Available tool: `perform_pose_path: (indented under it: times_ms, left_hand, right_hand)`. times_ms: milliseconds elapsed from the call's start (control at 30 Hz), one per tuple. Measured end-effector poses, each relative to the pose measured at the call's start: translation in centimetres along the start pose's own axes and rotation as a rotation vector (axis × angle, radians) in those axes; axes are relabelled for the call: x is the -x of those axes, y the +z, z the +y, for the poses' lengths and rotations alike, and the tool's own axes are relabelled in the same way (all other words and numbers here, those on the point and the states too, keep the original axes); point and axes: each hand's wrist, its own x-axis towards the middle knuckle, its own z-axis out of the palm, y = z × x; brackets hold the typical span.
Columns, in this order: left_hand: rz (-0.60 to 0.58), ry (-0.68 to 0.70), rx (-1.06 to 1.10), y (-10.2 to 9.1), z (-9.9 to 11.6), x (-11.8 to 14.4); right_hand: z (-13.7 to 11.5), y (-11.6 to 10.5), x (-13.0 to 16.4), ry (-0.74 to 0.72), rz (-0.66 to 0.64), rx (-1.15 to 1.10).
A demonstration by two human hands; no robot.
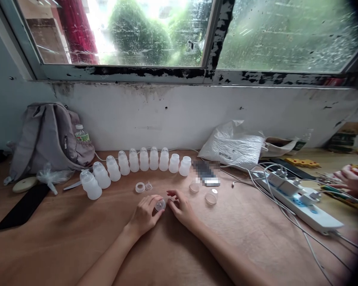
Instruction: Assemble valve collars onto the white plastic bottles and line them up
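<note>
Here my left hand (144, 216) pinches a small clear round cap (160, 205) in closed fingertips; my right hand (181, 207), fingers loosely curled and empty, hovers just beside the cap

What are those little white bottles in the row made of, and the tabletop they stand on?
The bottles look like translucent, frosted plastic: milky, light passing dimly through them. The tabletop looks like bare, matte brown wood or plywood, with faint grain and scuffs; I cannot tell which.

A wooden table (77, 238) holds a curved row of bottles (137, 163), a backpack (47, 135), a power strip (301, 202) and a white bag (232, 145).
</note>
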Motion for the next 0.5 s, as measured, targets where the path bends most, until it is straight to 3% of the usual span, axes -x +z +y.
perform_pose_path:
  times_ms: [200, 400, 500]
  left_hand:
    - [-0.117, -0.11, 0.038, 0.0, -0.2, -0.2]
    - [-0.104, -0.183, 0.139, 0.5, -0.7, 0.0]
    - [-0.097, -0.207, 0.144, 0.5, -0.8, 0.0]
  right_hand:
    - [-0.2, -0.2, -0.1, -0.017, -0.008, 0.019]
    - [-1.3, 0.6, 0.2, -0.176, -0.108, 0.164]
    - [-1.6, 1.2, 0.2, -0.161, -0.117, 0.119]
